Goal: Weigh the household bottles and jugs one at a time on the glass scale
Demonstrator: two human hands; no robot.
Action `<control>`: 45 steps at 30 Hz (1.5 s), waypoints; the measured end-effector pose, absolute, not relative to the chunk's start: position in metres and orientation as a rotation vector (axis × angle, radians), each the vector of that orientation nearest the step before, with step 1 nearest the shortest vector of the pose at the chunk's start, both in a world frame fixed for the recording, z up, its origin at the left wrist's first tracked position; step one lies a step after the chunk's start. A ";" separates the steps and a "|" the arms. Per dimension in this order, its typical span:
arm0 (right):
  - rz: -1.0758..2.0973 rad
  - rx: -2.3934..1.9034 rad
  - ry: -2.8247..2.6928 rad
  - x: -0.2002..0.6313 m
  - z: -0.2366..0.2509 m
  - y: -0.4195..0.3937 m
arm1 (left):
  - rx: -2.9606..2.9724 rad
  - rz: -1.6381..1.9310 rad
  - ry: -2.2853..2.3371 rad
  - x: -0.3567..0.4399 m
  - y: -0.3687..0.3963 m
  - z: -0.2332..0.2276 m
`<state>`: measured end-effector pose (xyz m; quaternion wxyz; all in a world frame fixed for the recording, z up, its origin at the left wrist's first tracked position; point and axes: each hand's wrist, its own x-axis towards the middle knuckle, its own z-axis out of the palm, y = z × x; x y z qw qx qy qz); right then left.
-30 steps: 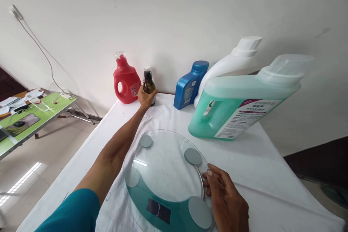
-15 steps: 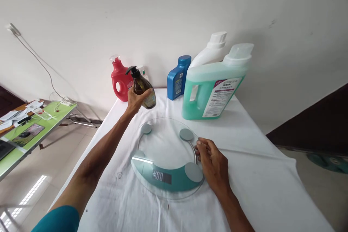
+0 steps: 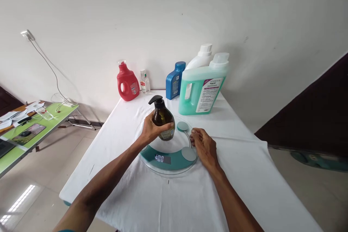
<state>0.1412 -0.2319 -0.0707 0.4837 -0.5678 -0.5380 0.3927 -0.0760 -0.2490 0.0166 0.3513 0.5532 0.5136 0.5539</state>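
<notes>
My left hand (image 3: 153,128) is wrapped round a dark pump bottle (image 3: 164,117), which stands upright over the middle of a round glass bathroom scale (image 3: 163,159). Whether the bottle's base touches the glass, I cannot tell. The scale's teal band carries a lit display (image 3: 162,158) with zeros on it. At the scale's right rim is my right hand (image 3: 205,146), its fingers curled and pinched at the glass edge; the fingertips are partly hidden.
Along the wall stand a red jug (image 3: 127,84), a small clear bottle (image 3: 145,82), a blue bottle (image 3: 174,81), a white bottle (image 3: 199,59) and a large green-liquid jug (image 3: 199,94). A white cloth (image 3: 233,174) covers the table. A green desk (image 3: 51,116) is at left.
My left hand has brought the pump bottle right and nearer, from beside the red jug to over the scale. The small clear bottle now shows fully. My right hand stays at the rim; the view has shifted.
</notes>
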 end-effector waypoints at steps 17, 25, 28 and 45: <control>0.964 -1.426 -1.312 0.140 -0.060 -0.237 | 1.668 1.427 1.134 -0.115 -0.248 0.009; 0.919 -1.433 -1.342 0.141 -0.062 -0.235 | 1.271 1.683 1.604 -0.181 -0.249 -0.051; 0.902 -1.440 -1.363 0.141 -0.064 -0.235 | 1.240 1.653 1.594 -0.186 -0.247 -0.063; 0.894 -1.491 -1.365 0.139 -0.060 -0.238 | 1.355 1.481 1.607 -0.185 -0.246 -0.059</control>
